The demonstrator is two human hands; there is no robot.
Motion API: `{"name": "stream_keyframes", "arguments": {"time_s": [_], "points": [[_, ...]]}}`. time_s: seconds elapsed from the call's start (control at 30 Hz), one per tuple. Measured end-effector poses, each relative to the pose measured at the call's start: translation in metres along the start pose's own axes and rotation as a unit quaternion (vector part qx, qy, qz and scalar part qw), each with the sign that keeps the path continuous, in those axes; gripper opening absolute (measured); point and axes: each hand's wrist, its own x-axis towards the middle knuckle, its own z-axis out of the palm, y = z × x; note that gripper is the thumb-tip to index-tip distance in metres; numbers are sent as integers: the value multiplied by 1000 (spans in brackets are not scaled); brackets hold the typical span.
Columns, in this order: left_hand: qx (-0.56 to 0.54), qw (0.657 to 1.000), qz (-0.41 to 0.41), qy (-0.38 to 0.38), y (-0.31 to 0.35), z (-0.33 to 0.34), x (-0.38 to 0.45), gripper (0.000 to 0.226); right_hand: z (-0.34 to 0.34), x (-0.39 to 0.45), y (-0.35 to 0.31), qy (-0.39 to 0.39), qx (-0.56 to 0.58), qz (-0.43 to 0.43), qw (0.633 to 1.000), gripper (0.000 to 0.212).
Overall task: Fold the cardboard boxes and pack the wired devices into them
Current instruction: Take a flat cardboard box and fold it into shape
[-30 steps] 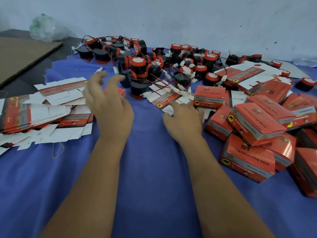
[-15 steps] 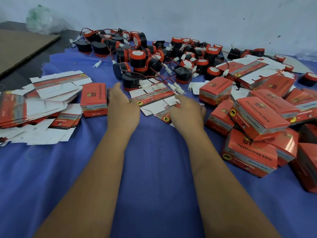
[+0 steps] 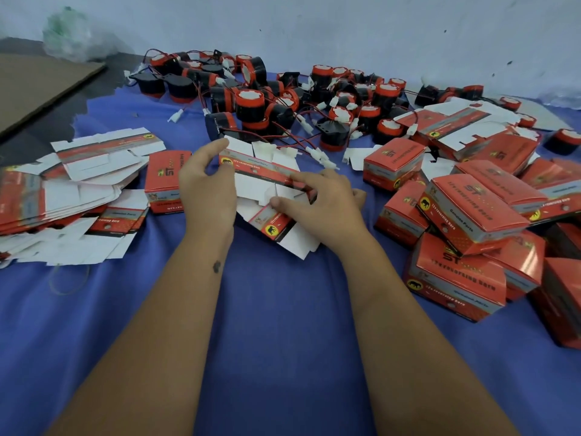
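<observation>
My left hand (image 3: 207, 187) pinches the near-left end of a flat carton blank (image 3: 264, 171) and my right hand (image 3: 317, 199) pinches its right end, lifting it just above another blank (image 3: 276, 225) on the blue-covered table (image 3: 283, 325), near its middle. I judge the card light, thin and springy, easily creased, so edges beside the score lines suit best. Wired devices (image 3: 251, 102) lie heaped toward the far edge.

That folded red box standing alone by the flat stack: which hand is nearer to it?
Left. The left hand is right beside the box; the right hand is farther off, beyond the left.
</observation>
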Motion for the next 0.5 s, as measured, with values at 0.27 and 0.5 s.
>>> {"name": "stream_keyframes", "arguments": {"time_s": [0.27, 0.5], "points": [[-38, 994, -1, -104, 5, 2, -6, 39, -9, -2, -8, 73, -11, 10, 997, 37], [149, 938, 133, -285, -16, 5, -10, 118, -10, -1, -4, 185, 56, 90, 977, 40]]}}
